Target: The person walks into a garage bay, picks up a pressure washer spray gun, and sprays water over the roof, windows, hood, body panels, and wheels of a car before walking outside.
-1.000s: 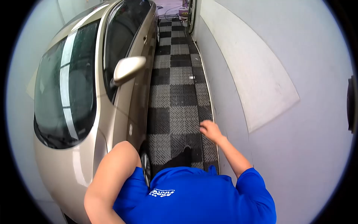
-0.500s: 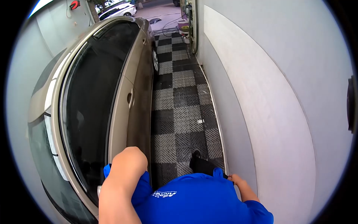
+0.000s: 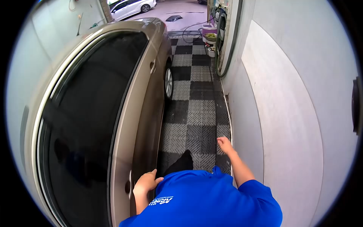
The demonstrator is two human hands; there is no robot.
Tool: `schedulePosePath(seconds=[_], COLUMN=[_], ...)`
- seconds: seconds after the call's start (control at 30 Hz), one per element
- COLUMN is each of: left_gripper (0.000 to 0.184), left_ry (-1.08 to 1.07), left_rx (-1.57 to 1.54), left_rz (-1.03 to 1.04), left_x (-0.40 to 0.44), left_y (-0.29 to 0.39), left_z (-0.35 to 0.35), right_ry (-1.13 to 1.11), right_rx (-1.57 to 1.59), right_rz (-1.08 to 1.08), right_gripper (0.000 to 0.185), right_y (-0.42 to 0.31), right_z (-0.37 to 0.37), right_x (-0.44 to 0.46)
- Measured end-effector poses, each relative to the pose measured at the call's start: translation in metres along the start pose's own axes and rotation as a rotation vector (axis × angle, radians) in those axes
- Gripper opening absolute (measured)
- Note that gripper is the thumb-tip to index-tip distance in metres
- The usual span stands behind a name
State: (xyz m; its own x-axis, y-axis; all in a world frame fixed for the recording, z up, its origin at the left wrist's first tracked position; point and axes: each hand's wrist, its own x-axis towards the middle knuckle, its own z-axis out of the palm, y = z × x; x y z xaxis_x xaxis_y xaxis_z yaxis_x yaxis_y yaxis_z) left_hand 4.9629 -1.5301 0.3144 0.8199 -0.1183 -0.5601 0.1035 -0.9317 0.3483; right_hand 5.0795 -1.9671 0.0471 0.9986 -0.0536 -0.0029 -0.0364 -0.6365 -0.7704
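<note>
My left hand (image 3: 146, 183) is low beside the tan car (image 3: 130, 130), just right of a door handle (image 3: 130, 186). Its fingers and thumb are apart, and I see nothing in it; whether it touches the door I cannot tell. On the other side, my right hand (image 3: 224, 145) hangs over the floor near the grey wall, with its fingers curled in and nothing visible in them. A blue shirt (image 3: 204, 196) covers my body, and one dark trouser leg (image 3: 183, 162) shows below it.
Black and grey floor tiles (image 3: 200, 109) run between the car and the wall (image 3: 287, 125). Farther along, a rear wheel (image 3: 168, 83) juts beside this strip. Buckets (image 3: 209, 34) and a hose (image 3: 223, 70) line the right wall. Outside stands a white car (image 3: 130, 8).
I have moved forward along the car, so the rear wheel and buckets are closer. My left hand has come into view by the door; my right hand has swung forward from my side.
</note>
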Motion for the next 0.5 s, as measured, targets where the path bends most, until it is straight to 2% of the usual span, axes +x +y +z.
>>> schedulePosePath(seconds=[0.03,0.07,0.13,0.17,0.2,0.23,0.27,0.33,0.37,0.4,0.43,0.47,0.5], left_gripper=[0.069,0.069,0.064,0.059,0.054,0.052,0.051,0.046,0.04,0.03,0.02,0.016,0.015], left_ry=[0.001,0.062,0.151,0.154,0.209,0.172,0.164,0.424,0.602,0.701,0.574,0.782,1.153], left_rx=[0.002,0.062,0.099,0.081,0.104,0.008,0.049,0.468,0.667,0.637,0.384,0.415,0.833], left_rz=[0.015,0.048,0.166,0.326,0.57,0.834,1.03,1.091,1.19,1.274,1.23,1.274,1.162], left_x=[0.038,0.08,0.15,0.181,0.215,0.245,0.271,0.292,0.315,0.349,0.392,0.447,0.517], left_y=[0.011,0.025,0.067,0.1,0.127,0.153,0.185,0.25,0.289,0.329,0.365,0.401,0.429], left_z=[-0.028,-0.057,-0.118,-0.161,-0.207,-0.26,-0.323,-0.446,-0.501,-0.552,-0.603,-0.656,-0.721], right_ry=[0.07,0.029,-0.235,-0.349,-0.449,-0.321,-0.198,-0.215,-0.367,-0.518,-0.548,-0.595,-0.584], right_rx=[0.006,0.017,-0.081,-0.053,-0.11,-0.081,-0.053,-0.066,-0.145,-0.228,-0.309,-0.381,-0.44], right_rz=[0.019,0.079,0.258,0.38,0.459,0.432,0.407,0.562,0.674,0.775,0.864,0.956,0.799], right_gripper=[0.024,0.024,0.028,0.032,0.038,0.039,0.039,0.043,0.045,0.047,0.049,0.051,0.052], right_y=[0.009,0.027,0.04,0.06,0.086,0.105,0.128,0.192,0.203,0.209,0.221,0.224,0.255], right_z=[0.005,0.009,-0.003,-0.004,-0.004,-0.006,-0.007,-0.013,-0.027,-0.044,-0.057,-0.059,-0.058], right_x=[0.028,0.057,0.093,0.108,0.13,0.148,0.166,0.201,0.232,0.278,0.338,0.38,0.454])
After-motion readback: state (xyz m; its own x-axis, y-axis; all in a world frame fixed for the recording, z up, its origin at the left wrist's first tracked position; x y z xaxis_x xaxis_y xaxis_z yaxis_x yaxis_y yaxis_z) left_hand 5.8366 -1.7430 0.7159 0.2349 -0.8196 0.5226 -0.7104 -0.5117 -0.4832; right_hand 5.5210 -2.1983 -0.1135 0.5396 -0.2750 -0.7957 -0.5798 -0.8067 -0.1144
